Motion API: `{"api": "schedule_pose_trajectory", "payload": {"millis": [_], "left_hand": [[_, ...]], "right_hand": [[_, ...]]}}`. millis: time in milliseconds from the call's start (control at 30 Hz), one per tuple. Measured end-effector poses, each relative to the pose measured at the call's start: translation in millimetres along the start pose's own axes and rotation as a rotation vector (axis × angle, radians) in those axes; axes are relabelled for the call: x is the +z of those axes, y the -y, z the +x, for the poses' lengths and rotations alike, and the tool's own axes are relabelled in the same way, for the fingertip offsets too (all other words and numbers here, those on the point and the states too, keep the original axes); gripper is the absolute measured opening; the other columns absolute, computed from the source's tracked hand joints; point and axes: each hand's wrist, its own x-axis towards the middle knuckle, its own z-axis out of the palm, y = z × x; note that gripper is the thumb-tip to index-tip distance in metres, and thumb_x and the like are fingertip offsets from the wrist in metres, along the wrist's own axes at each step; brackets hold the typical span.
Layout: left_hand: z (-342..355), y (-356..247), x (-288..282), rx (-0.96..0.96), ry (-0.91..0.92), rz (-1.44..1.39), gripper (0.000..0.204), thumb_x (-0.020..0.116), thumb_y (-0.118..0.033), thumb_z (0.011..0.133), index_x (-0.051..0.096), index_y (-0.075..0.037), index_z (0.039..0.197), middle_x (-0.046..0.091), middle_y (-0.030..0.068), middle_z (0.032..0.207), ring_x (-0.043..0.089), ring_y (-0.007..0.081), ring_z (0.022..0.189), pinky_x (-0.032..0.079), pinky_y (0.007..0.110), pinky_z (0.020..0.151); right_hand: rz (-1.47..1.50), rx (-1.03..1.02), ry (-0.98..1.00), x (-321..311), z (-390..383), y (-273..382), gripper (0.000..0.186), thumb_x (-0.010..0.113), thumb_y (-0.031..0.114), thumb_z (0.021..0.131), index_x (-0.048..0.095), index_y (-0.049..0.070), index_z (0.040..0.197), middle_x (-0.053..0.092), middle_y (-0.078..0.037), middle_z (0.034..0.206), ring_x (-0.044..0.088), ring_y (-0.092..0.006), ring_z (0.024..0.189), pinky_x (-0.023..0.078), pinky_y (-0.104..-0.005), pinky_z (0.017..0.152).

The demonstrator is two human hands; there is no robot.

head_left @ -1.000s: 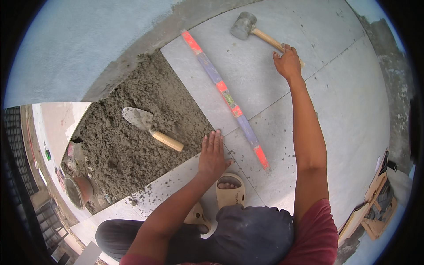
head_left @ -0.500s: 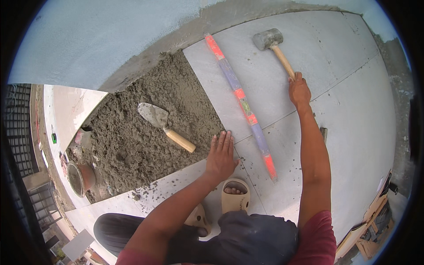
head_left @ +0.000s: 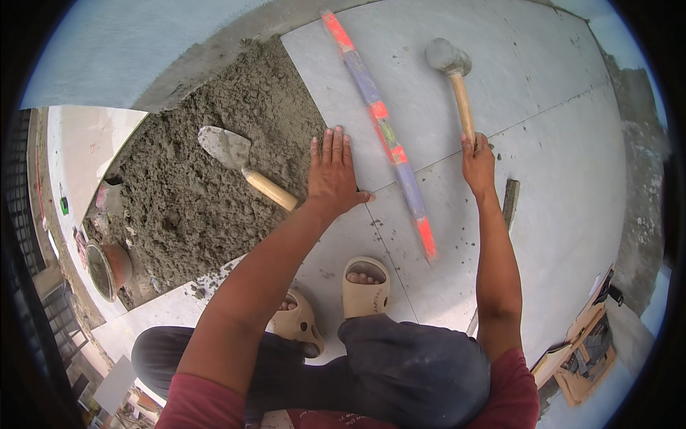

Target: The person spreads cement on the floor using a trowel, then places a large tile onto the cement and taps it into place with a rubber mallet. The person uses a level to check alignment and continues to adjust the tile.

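My right hand point(head_left: 479, 166) is closed around the wooden handle of a rubber mallet point(head_left: 449, 57), whose grey head is over the pale floor tiles point(head_left: 550, 186). My left hand point(head_left: 331, 170) lies with fingers spread at a tile's edge, where it meets the rough wet mortar point(head_left: 186, 193). Left of that hand, a pointed trowel point(head_left: 227, 148) rests on the mortar, its wooden handle toward me. Between my hands, a long red and purple spirit level point(head_left: 386, 132) lies slantwise across the tiles.
A mortar-stained bucket point(head_left: 109, 268) lies tipped at the mortar's left end. A light blue wall point(head_left: 143, 57) borders the far side. A short grey strip point(head_left: 510, 204) lies beside my right forearm. My sandalled feet point(head_left: 366, 286) are on the near tiles. Wooden pieces point(head_left: 582, 357) lie at lower right.
My left hand has slid farther up along the tile edge, its fingers more spread. The mallet is still in my right hand, its head turned. The whole view has shifted somewhat.
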Motion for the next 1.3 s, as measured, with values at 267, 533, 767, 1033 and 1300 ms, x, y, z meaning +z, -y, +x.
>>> {"api": "schedule_pose_trajectory", "payload": {"millis": [267, 533, 767, 1033, 1300], "left_hand": [[20, 11, -18, -0.033, 0.018, 0.017, 0.146, 0.070, -0.082, 0.060, 0.003, 0.007, 0.154, 0.001, 0.0236, 0.163, -0.004, 0.0366, 0.152, 0.000, 0.051, 0.122], [22, 22, -24, -0.059, 0.068, 0.047, 0.149, 0.072, -0.082, 0.058, 0.002, 0.010, 0.153, 0.000, 0.0275, 0.162, -0.003, 0.0395, 0.151, 0.000, 0.053, 0.121], [23, 18, -26, -0.033, 0.028, -0.015, 0.150, 0.074, -0.080, 0.056, 0.003, 0.009, 0.153, 0.001, 0.0271, 0.162, -0.002, 0.0386, 0.152, 0.002, 0.051, 0.122], [24, 19, -30, -0.072, 0.099, 0.001, 0.151, 0.074, -0.081, 0.056, -0.001, 0.008, 0.154, -0.002, 0.0258, 0.163, -0.003, 0.0384, 0.152, 0.002, 0.051, 0.122], [24, 15, -30, -0.084, 0.102, -0.002, 0.157, 0.076, -0.081, 0.052, -0.003, 0.010, 0.152, -0.003, 0.0288, 0.161, -0.004, 0.0401, 0.151, 0.000, 0.049, 0.122]], "right_hand": [[0.423, 0.309, 0.095, -2, -9, 6, 0.041, 0.049, 0.042, 0.103, 0.054, 0.002, 0.097, 0.054, -0.007, 0.068, 0.051, -0.0159, 0.054, 0.044, -0.0331, 0.050], [0.789, 0.240, 0.193, -20, -77, 120, 0.034, 0.048, 0.038, 0.104, 0.053, 0.005, 0.095, 0.048, 0.001, 0.064, 0.045, -0.0078, 0.048, 0.036, -0.0245, 0.043], [0.556, -0.084, 0.345, 36, -67, 140, 0.035, 0.055, 0.036, 0.101, 0.054, 0.002, 0.096, 0.055, -0.007, 0.065, 0.050, -0.0191, 0.052, 0.043, -0.0336, 0.052], [-0.008, -0.205, 0.098, 34, -54, 118, 0.043, 0.081, 0.030, 0.081, 0.050, 0.002, 0.090, 0.064, -0.019, 0.085, 0.065, -0.0358, 0.077, 0.051, -0.0426, 0.067], [-0.112, -0.023, 0.250, 29, -43, 116, 0.031, 0.076, 0.015, 0.079, 0.053, 0.000, 0.095, 0.063, -0.021, 0.098, 0.065, -0.0403, 0.090, 0.052, -0.0486, 0.077]]}}
